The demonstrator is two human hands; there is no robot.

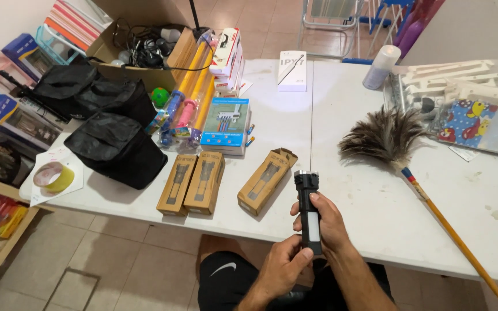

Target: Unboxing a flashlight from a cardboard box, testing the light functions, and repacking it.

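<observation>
Both hands on a black flashlight (pixel 308 210), held upright just above the near edge of the white table (pixel 347 190).

Head view: left hand (pixel 280 266) pinches the bottom end btw thumb and fingers; right hand (pixel 328 222) wraps the body from behind, thumb on the side strip, prob. to steady it w/ lens end up. Just left of the torch, an open brown carton (pixel 265 181) lies flap-open, looks empty; two more matching cartons (pixel 192 183) lie shut, side by side, contents unseen. Further back: black bags (pixel 115 147), a blue boxed item (pixel 225 124), a cardboard box (pixel 145 52) full of cables. Feather duster (pixel 402 152) lies to the right, well apart, stick running off toward the near edge.
</observation>
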